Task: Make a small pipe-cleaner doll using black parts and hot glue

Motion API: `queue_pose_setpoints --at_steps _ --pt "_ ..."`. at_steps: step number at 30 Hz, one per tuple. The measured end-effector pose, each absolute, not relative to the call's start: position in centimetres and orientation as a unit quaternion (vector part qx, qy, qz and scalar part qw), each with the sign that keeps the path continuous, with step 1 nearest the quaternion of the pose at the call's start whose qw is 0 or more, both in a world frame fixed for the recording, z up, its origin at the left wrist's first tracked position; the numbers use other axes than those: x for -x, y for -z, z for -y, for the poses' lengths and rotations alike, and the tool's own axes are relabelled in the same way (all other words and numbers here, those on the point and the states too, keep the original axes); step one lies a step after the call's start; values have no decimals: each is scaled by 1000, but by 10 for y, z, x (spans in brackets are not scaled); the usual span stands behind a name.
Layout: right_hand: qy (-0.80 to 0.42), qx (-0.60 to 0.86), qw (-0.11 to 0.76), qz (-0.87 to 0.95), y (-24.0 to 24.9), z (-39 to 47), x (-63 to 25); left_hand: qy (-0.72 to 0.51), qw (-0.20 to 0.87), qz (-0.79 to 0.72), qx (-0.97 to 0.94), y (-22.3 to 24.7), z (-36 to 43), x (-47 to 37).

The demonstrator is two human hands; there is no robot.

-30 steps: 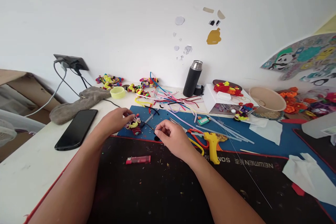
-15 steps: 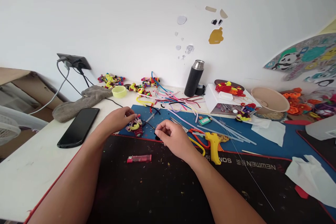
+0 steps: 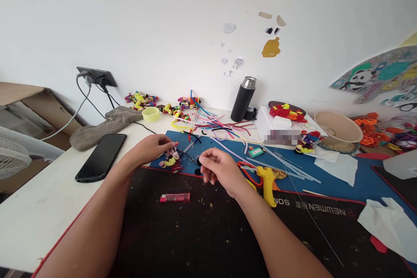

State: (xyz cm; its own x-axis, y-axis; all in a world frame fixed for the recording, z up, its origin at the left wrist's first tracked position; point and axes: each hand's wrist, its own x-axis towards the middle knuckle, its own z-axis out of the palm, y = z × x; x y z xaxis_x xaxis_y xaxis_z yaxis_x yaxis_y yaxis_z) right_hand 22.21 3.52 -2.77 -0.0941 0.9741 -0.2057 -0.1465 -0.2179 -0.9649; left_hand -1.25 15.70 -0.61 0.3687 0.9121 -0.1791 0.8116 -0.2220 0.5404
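Note:
My left hand (image 3: 159,147) is closed with its fingertips on a small pipe-cleaner doll (image 3: 172,161) in yellow, pink and dark red. The doll is tilted, low over the near edge of the blue mat. To its right, my right hand (image 3: 219,168) pinches a small black fuzzy piece (image 3: 199,161) between thumb and forefinger, the other fingers curled below. Just under it lies another black piece (image 3: 197,172). A dark pipe cleaner (image 3: 186,154) lies between the hands. In front of them on the black mat rests a red lighter (image 3: 175,197).
A yellow glue gun (image 3: 269,182) and orange-handled scissors (image 3: 247,168) lie right of my right hand. Behind are loose pipe cleaners (image 3: 224,127), a black thermos (image 3: 243,100) and a green-labelled box (image 3: 256,152). A phone (image 3: 100,156) lies at left, glue sticks (image 3: 286,164) at right.
The view has shifted slightly. The doll has turned in my left hand, its yellow part now lower left. My right hand has rolled a little, its lower fingers loosened and the black piece showing at its fingertips.

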Motion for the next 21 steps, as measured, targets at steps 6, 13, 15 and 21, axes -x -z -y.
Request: queue_pose_setpoints --at_steps 6,13,15,21 --pt "-634 472 479 382 25 -35 -224 -132 280 -560 -768 8 -158 14" --pt "-638 467 489 367 26 -35 -224 -249 287 -480 -791 -14 -133 -2" --pt "-633 470 498 361 26 -35 -224 -230 343 -414 -812 -18 -121 -9" --pt "-621 473 511 361 26 -34 -221 -182 392 -330 -839 -14 -103 -25"
